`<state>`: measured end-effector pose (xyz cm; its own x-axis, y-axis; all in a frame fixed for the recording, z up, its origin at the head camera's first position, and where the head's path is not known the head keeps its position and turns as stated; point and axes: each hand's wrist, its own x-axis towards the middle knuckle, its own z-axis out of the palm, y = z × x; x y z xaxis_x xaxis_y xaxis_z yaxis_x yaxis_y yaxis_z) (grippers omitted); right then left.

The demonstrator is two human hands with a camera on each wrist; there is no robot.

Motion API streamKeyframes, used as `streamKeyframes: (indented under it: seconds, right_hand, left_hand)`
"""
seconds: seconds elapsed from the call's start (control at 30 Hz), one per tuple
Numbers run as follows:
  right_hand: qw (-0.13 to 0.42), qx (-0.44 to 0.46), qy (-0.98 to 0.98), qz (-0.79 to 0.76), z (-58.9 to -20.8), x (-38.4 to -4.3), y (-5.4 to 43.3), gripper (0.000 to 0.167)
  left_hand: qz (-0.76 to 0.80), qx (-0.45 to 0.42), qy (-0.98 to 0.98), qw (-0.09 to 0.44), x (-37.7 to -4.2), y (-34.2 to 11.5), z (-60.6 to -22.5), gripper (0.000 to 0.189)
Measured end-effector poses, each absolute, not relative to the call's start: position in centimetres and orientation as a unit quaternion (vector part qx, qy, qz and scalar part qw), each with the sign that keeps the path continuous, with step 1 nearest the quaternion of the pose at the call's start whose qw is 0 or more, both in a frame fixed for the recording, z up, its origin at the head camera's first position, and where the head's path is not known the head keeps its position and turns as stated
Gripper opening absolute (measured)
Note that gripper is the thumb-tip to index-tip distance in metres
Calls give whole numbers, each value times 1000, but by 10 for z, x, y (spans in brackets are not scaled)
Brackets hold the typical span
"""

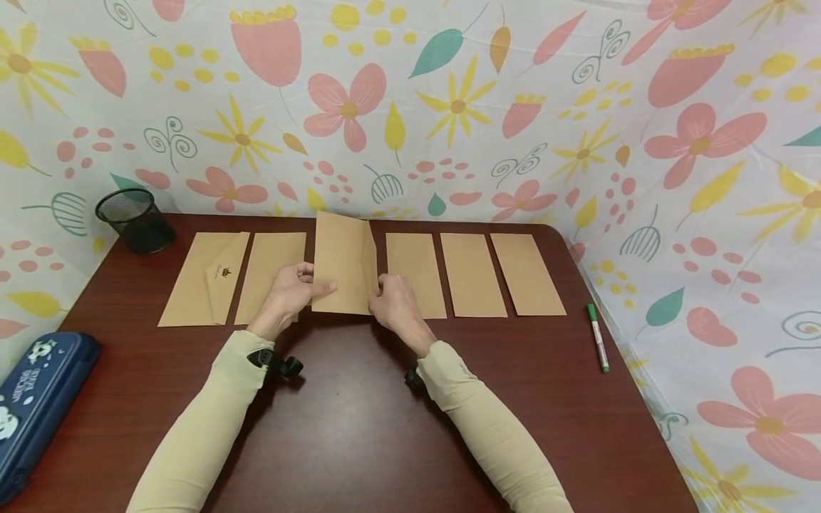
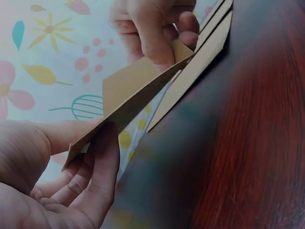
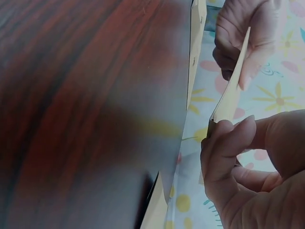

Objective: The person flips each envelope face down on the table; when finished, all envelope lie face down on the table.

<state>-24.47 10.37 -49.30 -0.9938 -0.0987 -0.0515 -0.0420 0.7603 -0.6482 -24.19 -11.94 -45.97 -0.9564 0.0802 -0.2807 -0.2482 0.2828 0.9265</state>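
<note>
Envelope (image 1: 340, 263), raised mid-frame: the left hand (image 1: 288, 293) pinches its left side, the right hand (image 1: 394, 303) its folded flap (image 1: 370, 249). Working that fold well likely wants a light, steady left grip and even pressure along the crease. Alongside, more envelopes (image 1: 474, 274) lie flat; a cup (image 1: 147, 231) stands upper left.

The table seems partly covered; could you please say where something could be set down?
Bare table lies between the left sleeve and the right sleeve, between the left sleeve and the blue case, and between the right sleeve and the green marker. Its back is crowded: envelopes lie with narrow gaps, and the left hand and right hand hold another envelope.
</note>
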Motion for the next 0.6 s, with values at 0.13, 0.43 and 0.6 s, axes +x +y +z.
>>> streamKeyframes:
  seconds: [0.13, 0.43, 0.6]
  right_hand:
    - [31, -44, 923, -380, -462, -225, 100, 14]
    - [39, -39, 889, -454, -456, -219, 104, 36]
    - [34, -41, 886, -461, -457, -221, 108, 36]
  left_hand:
    - [604, -52, 783, 139, -242, -121, -459, 62]
    - [633, -46, 758, 148, -242, -123, -458, 56]
    - [644, -42, 749, 149, -242, -122, -458, 51]
